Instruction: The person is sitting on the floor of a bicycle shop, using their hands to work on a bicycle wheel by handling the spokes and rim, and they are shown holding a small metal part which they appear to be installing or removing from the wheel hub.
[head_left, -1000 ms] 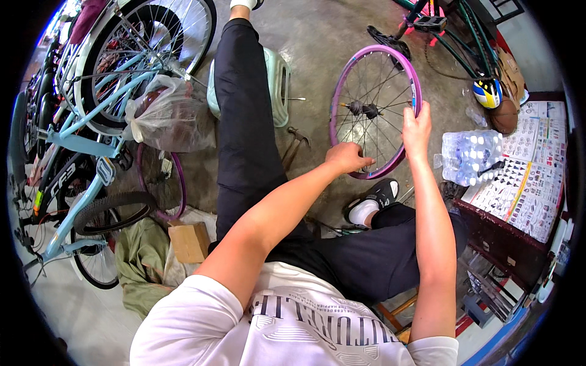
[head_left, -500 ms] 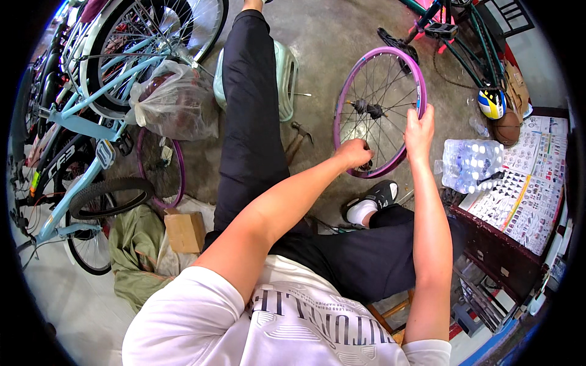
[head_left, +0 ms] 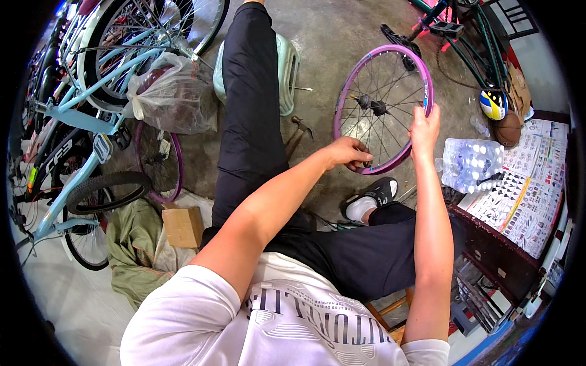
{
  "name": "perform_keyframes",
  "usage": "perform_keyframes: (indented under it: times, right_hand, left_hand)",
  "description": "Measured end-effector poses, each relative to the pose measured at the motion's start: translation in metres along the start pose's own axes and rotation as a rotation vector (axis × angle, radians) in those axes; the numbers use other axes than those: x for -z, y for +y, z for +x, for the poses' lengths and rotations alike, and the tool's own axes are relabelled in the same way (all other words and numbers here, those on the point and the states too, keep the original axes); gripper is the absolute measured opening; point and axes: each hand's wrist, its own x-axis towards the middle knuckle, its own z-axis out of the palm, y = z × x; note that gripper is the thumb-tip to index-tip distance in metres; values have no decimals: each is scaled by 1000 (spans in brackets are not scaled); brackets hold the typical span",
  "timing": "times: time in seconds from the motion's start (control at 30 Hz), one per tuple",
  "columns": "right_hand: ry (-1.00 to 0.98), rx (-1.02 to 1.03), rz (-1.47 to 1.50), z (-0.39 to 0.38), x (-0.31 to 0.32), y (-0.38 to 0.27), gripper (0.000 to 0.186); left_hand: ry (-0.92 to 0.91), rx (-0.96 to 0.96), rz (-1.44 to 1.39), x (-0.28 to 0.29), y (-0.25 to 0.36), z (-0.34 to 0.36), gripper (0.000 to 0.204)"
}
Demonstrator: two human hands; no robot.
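Note:
A bare purple bicycle wheel [head_left: 345, 80] with black spokes and a dark hub [head_left: 370, 105] stands tilted in front of me, without a tyre. My right hand [head_left: 423, 132] is wrapped round the right side of its rim, fingertips partly hidden. At the lower left of the rim, my left hand [head_left: 348, 153] has thumb and fingers brought together among the spoke ends. A small dark bit shows at those fingertips, too small to name. Left of the wheel a claw hammer [head_left: 299, 129] lies on the concrete floor.
Pale blue bicycles [head_left: 91, 146] crowd the left, beside a bagged bundle [head_left: 174, 97], a loose tyre [head_left: 110, 193] and a cardboard box [head_left: 182, 226]. A green stool [head_left: 287, 79] stands beyond my leg. Right are bottled water [head_left: 470, 163], balls [head_left: 493, 104] and a dark green bike frame [head_left: 482, 55].
The wheel's rim has tilted slightly to the right along with my right hand. My left hand has drawn back a little leftward, its fingers less curled than before.

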Motion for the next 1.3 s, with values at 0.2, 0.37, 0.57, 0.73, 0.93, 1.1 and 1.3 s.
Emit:
perform_keyframes:
  times: [0.2, 0.37, 0.57, 0.73, 0.93, 1.1, 1.3]
  right_hand:
    - [27, 10, 8, 0, 1, 1, 22]
    - [-7, -73, 37, -4, 7, -5, 22]
    - [8, -24, -12, -1, 8, -3, 24]
    - [16, 103, -128, 10, 9, 18, 23]
    - [18, 199, -164, 10, 6, 25, 25]
    - [-21, 60, -146, -4, 5, -1, 30]
    - [-19, 105, -82, -5, 2, -3, 30]
  left_hand:
    - [339, -200, 397, -32, -2, 23, 41]
    - [199, 41, 54, -35, 7, 18, 34]
    - [175, -30, 357, -19, 8, 9, 37]
    - [-3, 34, 30, -8, -1, 2, 45]
    - [378, -96, 633, -26, -4, 16, 43]
    - [353, -27, 87, -41, -4, 27, 36]
    - [187, -42, 135, -30, -4, 26, 31]
